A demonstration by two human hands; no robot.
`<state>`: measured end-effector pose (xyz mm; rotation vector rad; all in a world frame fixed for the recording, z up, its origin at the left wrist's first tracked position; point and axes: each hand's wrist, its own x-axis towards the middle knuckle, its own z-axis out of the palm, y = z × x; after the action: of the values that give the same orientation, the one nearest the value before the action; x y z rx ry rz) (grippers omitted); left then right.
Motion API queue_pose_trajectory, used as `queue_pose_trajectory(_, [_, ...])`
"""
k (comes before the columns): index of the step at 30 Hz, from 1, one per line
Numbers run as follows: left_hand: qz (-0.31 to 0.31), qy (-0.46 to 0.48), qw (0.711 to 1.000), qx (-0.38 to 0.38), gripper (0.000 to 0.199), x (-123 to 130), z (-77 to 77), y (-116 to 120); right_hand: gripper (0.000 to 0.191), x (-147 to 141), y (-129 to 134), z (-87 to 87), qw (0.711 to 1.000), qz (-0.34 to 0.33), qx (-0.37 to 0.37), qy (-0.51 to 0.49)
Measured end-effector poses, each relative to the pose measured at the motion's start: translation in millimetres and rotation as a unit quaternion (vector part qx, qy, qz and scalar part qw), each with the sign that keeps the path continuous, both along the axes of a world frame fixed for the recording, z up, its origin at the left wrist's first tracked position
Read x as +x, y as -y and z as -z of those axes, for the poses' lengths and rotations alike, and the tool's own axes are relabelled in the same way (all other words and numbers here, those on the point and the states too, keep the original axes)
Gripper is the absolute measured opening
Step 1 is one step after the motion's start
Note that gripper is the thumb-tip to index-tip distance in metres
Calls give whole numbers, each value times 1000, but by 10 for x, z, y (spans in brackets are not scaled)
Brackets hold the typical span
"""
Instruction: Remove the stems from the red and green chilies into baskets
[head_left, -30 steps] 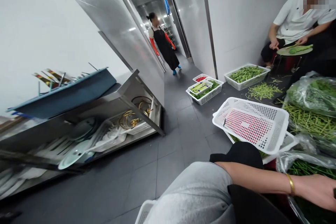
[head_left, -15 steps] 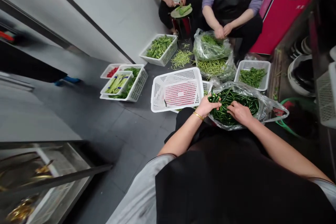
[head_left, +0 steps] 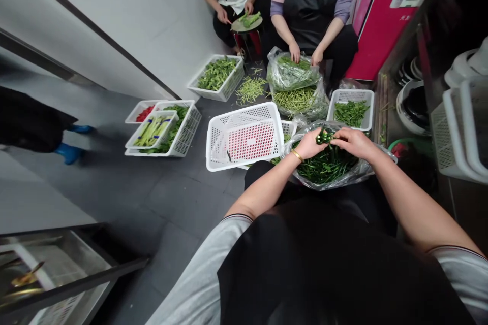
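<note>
A clear plastic bag (head_left: 364, 171) full of long, dark green chili peppers (head_left: 324, 168) rests on my lap. Above it, my left hand (head_left: 309, 145) is closed round a small bunch of these peppers, their pale stem ends turned up. My right hand (head_left: 354, 143) meets the bunch from the right, fingertips pinched on the peppers at its edge. Just beyond my left knee sits a white perforated basket (head_left: 272, 111), tilted, with one dark pepper (head_left: 229, 156) lying in it.
White baskets of greens (head_left: 217, 73) and wrapped vegetables (head_left: 154, 131) stand on the floor. Two people sit opposite, one handling a bag of greens (head_left: 293, 76). Blue shoe covers (head_left: 68, 152) show at left. A metal rack (head_left: 76, 264) is near left; shelving with bowls (head_left: 414, 106) lines the right.
My right hand has risen out of the pepper pile to the bunch in my left hand. The view has shifted slightly right. The opposite person's hands have moved apart.
</note>
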<state>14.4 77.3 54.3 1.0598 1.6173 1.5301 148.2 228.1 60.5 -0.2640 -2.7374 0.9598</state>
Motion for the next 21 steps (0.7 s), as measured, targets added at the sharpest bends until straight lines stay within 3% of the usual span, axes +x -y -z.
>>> queue_pose_trajectory(2, [-40,87,995,-4,35,-25,56,-7,41,2,-41,128,994,24,-107,16])
queue_pose_trajectory(4, [-68,195,978,-18,42,-34,95,48,43,41,-58,264,984,49,-166,42])
queue_pose_trajectory(6, [-69,282,956,-35,46,-31,106,131,42,92,-40,329,985,100,-131,41])
queue_pose_trajectory(9, [-42,325,944,-45,49,2,87,233,37,125,62,237,984,176,-38,11])
queue_pose_trajectory(11, [-21,317,947,-41,51,41,69,262,39,91,174,108,986,153,-57,19])
queue_pose_trajectory(14, [7,295,955,-29,50,97,32,277,54,-12,378,-46,981,66,-178,45])
queue_pose_trajectory(16, [37,288,957,-13,49,111,-12,298,56,-51,512,-104,954,22,-298,32])
queue_pose_trajectory(19, [121,300,946,14,50,89,-106,367,54,2,618,-188,885,-23,-463,-38])
queue_pose_trajectory(21, [151,311,938,33,50,53,-156,429,53,94,575,-243,875,-34,-478,-67])
